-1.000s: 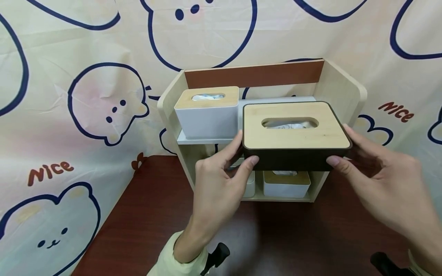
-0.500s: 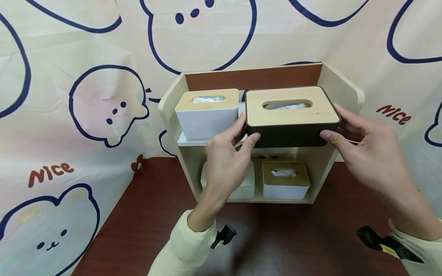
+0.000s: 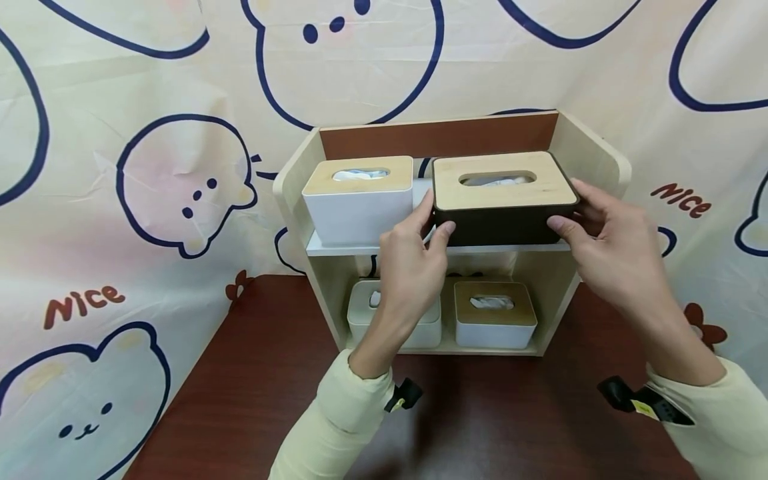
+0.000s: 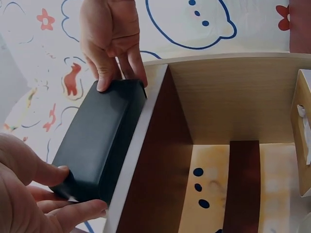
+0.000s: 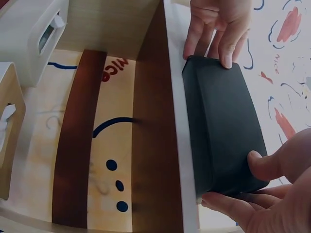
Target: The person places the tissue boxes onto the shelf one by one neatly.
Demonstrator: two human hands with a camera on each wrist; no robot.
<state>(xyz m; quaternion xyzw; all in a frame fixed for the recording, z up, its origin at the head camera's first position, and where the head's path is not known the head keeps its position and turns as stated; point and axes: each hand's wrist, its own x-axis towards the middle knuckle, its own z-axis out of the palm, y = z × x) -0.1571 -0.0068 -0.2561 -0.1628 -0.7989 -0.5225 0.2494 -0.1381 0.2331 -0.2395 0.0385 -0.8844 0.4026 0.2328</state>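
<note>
A black tissue box [image 3: 504,227] with a pale wooden lid is at the right side of the upper shelf [image 3: 360,251], its front face at the shelf's front edge. My left hand [image 3: 414,260] grips its left end, thumb on the front face. On the opposite end, my right hand [image 3: 618,247] holds it the same way. In the left wrist view the dark box [image 4: 97,141] spans between both hands beside the shelf board [image 4: 131,170]. The right wrist view also has the box [image 5: 223,126] between them, along the board's edge.
A white tissue box [image 3: 366,213] with a wooden lid stands on the upper shelf's left. Below, a pale tissue box [image 3: 423,333] and a smaller wood-topped one [image 3: 495,327] sit on the lower shelf. Side panels [image 3: 594,153] bound the rack, which stands on a dark red-brown table [image 3: 270,373].
Both hands have carried the black tissue box forward, away from me, from in front of the rack to the upper shelf. The lower tissue boxes have come into fuller view.
</note>
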